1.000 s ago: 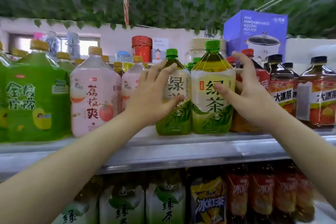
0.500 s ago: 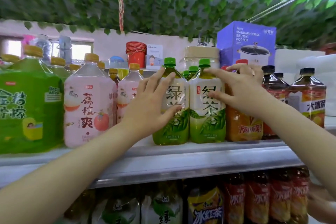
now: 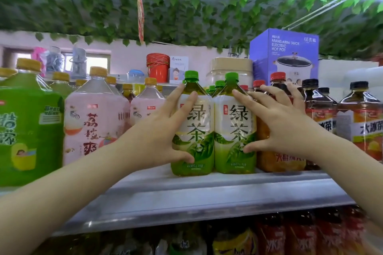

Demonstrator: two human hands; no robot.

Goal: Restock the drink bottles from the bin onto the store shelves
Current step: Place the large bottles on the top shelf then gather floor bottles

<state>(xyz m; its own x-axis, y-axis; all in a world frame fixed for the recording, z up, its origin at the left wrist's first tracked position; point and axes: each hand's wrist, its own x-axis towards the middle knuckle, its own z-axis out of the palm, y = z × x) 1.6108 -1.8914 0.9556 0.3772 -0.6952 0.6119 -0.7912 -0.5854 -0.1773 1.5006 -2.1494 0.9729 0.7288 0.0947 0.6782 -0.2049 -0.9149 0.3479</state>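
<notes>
Two green tea bottles stood upright and touching at the front of a metal shelf [image 3: 207, 192]. The person's left hand [image 3: 157, 136] lay against the left green tea bottle [image 3: 199, 124], its fingers [image 3: 185, 105] straight and released along the side, thumb low on the label. The right hand [image 3: 284, 124] was spread on the right green tea bottle [image 3: 234, 128], not clenched, forefinger on the shoulder, thumb tip on the label. A pink drink bottle [image 3: 93, 118] stood further left, an orange drink bottle [image 3: 277, 161] just right.
</notes>
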